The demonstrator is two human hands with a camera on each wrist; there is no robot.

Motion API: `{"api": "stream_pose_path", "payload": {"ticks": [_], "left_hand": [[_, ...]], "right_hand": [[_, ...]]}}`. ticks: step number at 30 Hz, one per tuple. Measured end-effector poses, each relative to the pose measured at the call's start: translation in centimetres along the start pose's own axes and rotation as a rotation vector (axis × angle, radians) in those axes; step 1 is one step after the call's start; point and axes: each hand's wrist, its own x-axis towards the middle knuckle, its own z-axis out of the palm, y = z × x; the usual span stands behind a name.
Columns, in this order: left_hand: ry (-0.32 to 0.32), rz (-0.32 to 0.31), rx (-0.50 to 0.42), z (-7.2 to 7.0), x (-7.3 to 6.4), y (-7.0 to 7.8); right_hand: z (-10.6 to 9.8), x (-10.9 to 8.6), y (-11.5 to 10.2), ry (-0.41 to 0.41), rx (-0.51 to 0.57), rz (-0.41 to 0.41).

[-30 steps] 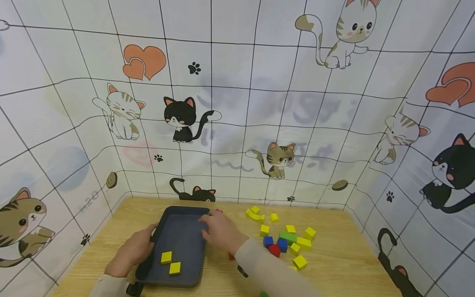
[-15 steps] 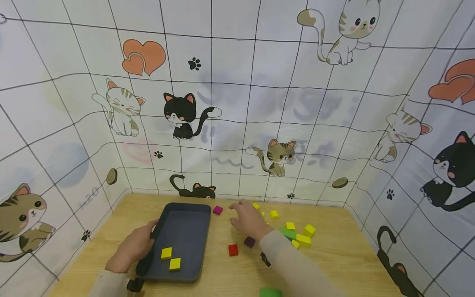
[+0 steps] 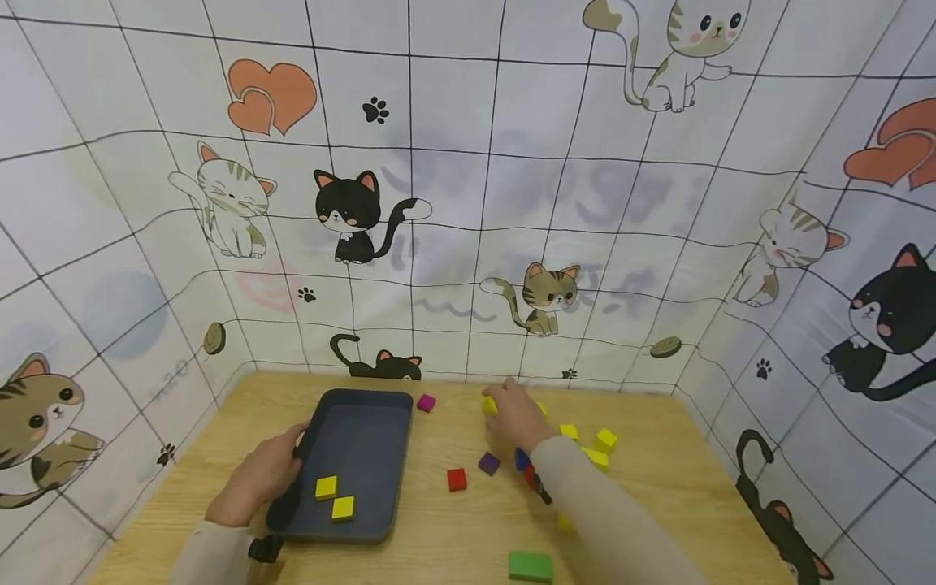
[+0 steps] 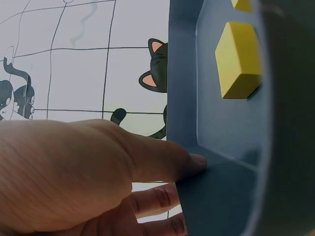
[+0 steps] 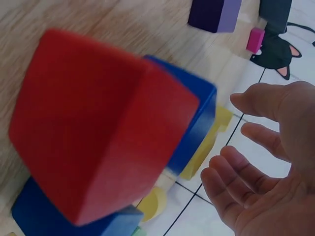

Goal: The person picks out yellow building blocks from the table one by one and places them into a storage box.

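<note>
My left hand [image 3: 259, 475] grips the left wall of a dark grey baking tray [image 3: 369, 532]. In the left wrist view its thumb lies over the rim and the other fingers stay outside the wall. Two yellow blocks [image 3: 326, 488] lie inside the tray's near half. At the back of the table, my right hand [image 3: 515, 416] is over the yellow blocks, with one yellow block [image 3: 489, 405] showing by its fingertips. The right wrist view shows its fingers loosely bent, holding nothing, beside a yellow piece [image 5: 199, 157] partly hidden behind a blue block [image 5: 197, 118].
Between tray and right arm lie a magenta block [image 3: 426, 403], a purple block [image 3: 488, 463] and a red block [image 3: 457, 479]. A green block [image 3: 530, 566] sits near the front. Several yellow blocks [image 3: 605, 440] lie right of the arm, which covers others. A cat-patterned sheet [image 3: 453, 244] borders the table.
My right hand has moved from the tray's right edge rightward to the yellow blocks at the back, uncovering the magenta, purple and red blocks. My left hand stays on the tray.
</note>
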Motion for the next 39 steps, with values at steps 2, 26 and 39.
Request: {"api": "stream_pose_path", "payload": {"ticks": [2,26,39], "left_hand": [[0.001,0.001,0.002,-0.1,0.0,-0.1],[-0.023,-0.018,-0.004,0.1,0.1,0.0],[-0.031,-0.017,-0.01,0.0,0.1,-0.1]], "right_hand": [[-0.1,0.1,0.1,-0.006,0.001,0.004],[0.8,0.8,0.1,-0.039,-0.063,0.063],[0.8,0.1,-0.8,-0.1,0.026,0.039]]}}
